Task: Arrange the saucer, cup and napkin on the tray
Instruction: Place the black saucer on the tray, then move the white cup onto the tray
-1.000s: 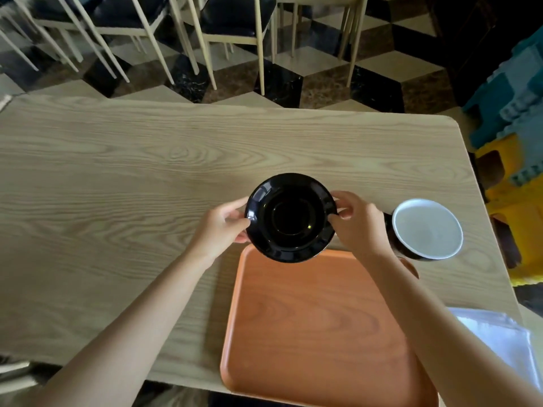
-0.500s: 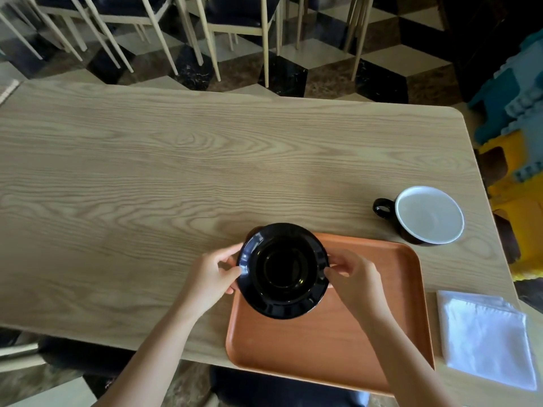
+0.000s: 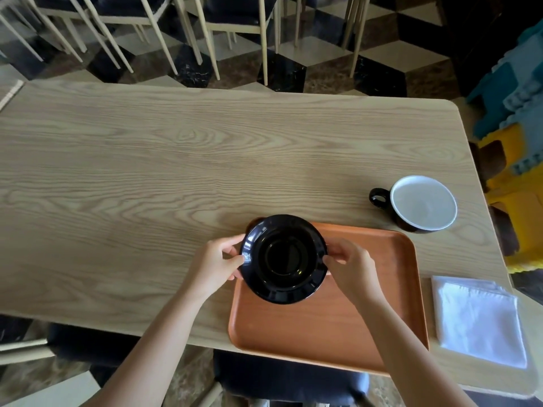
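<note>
A glossy black saucer (image 3: 284,258) sits over the far left corner of the orange tray (image 3: 338,324); I cannot tell whether it rests on the tray or hovers just above. My left hand (image 3: 214,265) grips its left rim and my right hand (image 3: 351,268) grips its right rim. A black cup (image 3: 420,202) with a white inside stands on the table beyond the tray's far right corner, handle pointing left. A folded white napkin (image 3: 479,321) lies flat on the table right of the tray.
The tray lies at the near edge of a light wooden table (image 3: 176,177). Chairs (image 3: 152,27) stand on the chequered floor beyond the far edge. Blue and yellow plastic stools (image 3: 517,136) sit to the right of the table.
Both hands have carried the saucer from beyond the tray's far edge toward me and down over the tray's far left corner. The view has shifted, bringing the napkin fully into sight.
</note>
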Action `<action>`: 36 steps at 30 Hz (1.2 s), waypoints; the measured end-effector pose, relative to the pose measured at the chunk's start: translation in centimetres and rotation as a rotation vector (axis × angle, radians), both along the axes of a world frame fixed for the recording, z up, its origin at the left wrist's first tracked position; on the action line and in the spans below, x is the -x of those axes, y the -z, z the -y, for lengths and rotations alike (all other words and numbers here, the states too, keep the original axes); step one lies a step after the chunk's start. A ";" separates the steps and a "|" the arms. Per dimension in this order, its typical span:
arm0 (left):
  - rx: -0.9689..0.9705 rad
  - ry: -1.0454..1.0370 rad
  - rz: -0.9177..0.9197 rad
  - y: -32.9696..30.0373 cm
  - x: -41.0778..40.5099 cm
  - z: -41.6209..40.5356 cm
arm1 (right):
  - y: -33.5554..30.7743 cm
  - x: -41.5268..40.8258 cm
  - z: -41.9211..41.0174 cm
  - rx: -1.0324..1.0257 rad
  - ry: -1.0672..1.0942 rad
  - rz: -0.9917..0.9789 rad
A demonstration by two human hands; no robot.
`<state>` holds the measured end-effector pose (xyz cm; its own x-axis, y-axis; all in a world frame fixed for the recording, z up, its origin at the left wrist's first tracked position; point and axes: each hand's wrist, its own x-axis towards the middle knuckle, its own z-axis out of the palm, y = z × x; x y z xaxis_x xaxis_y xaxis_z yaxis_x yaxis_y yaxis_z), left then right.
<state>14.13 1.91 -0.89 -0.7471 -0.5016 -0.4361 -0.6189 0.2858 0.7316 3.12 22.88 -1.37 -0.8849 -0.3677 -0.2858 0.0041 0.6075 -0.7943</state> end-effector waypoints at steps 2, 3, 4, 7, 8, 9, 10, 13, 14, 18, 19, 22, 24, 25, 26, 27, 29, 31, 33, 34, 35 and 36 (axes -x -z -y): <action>-0.014 0.000 0.014 -0.3 0.2 0.0 | -0.4 0.1 0.0 -0.014 -0.017 0.001; -0.024 0.005 0.020 -0.5 0.3 0.0 | -0.7 0.2 -0.1 -0.022 -0.035 0.004; -0.029 0.013 0.028 -0.8 0.3 0.0 | -1.0 0.3 -0.2 -0.031 -0.059 0.009; 0.070 0.037 0.073 -1.9 0.4 0.0 | -2.0 0.7 -0.9 -0.072 -0.130 -0.009; 0.158 0.053 0.083 -2.5 0.5 -0.1 | -2.5 0.8 -1.3 -0.088 -0.140 -0.036; 0.253 0.070 0.075 -3.1 0.7 -0.5 | -3.0 0.9 -1.9 -0.096 -0.145 -0.071; 0.340 0.089 0.047 -3.6 1.1 -1.1 | -3.6 1.1 -2.5 -0.094 -0.148 -0.116; 0.509 0.168 -0.158 -4.8 2.9 -4.0 | -5.1 2.1 -5.6 -0.151 -0.152 -0.335; 0.566 0.218 -0.249 -4.9 3.7 -5.0 | -5.3 2.7 -6.8 -0.206 -0.151 -0.427; 0.766 0.483 -0.476 -4.5 8.1 -8.7 | -4.9 6.5 -11.4 -0.449 -0.180 -0.633; 0.804 0.545 -0.499 -4.2 9.4 -9.6 | -4.6 7.5 -12.1 -0.490 -0.203 -0.634; 0.871 0.717 -0.502 -2.6 13.3 -12.1 | -3.4 9.9 -13.4 -0.587 -0.240 -0.622; 0.879 0.809 -0.441 -1.6 15.3 -13.3 | -2.6 10.9 -13.7 -0.597 -0.246 -0.551; 0.876 0.830 -0.410 -1.2 16.0 -13.7 | -2.2 11.2 -13.7 -0.591 -0.245 -0.519; 0.869 0.837 -0.376 -1.0 16.6 -14.0 | -1.9 11.4 -13.8 -0.580 -0.242 -0.496; 0.858 0.841 -0.339 -0.7 17.2 -14.3 | -1.6 11.6 -13.9 -0.555 -0.236 -0.487; 0.842 0.844 -0.311 -0.5 18.0 -14.7 | -1.2 11.9 -14.0 -0.482 -0.218 -0.509; 0.812 0.839 -0.351 -0.6 18.7 -14.9 | -0.9 12.2 -14.2 -0.428 -0.201 -0.530; 0.755 0.807 -0.392 -0.7 19.1 -14.9 | -0.9 12.4 -14.3 -0.402 -0.185 -0.532; 0.731 0.785 -0.402 -0.7 19.1 -14.9 | -1.0 12.5 -14.4 -0.394 -0.182 -0.538; 0.715 0.767 -0.415 -0.6 19.0 -14.9 | -1.0 12.5 -14.3 -0.386 -0.181 -0.543; 0.705 0.755 -0.429 -0.6 18.9 -14.8 | -1.2 12.5 -14.3 -0.377 -0.181 -0.548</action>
